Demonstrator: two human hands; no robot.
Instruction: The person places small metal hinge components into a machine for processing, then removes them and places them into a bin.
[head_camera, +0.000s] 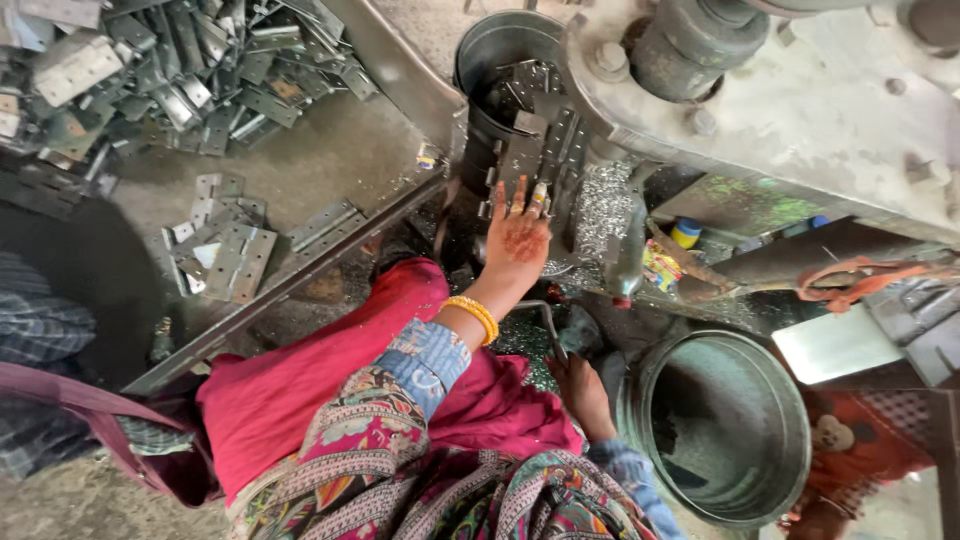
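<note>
Beside the left hand, hinge plates crowd the tray.

I have just one view here, from the camera worn on the head. It looks almost straight down. Near the bottom edge I see the lap in red cloth. Far up at the top sit the grey machine and a pile of metal plates on the left. Everything is close. No second view shares it.
</note>
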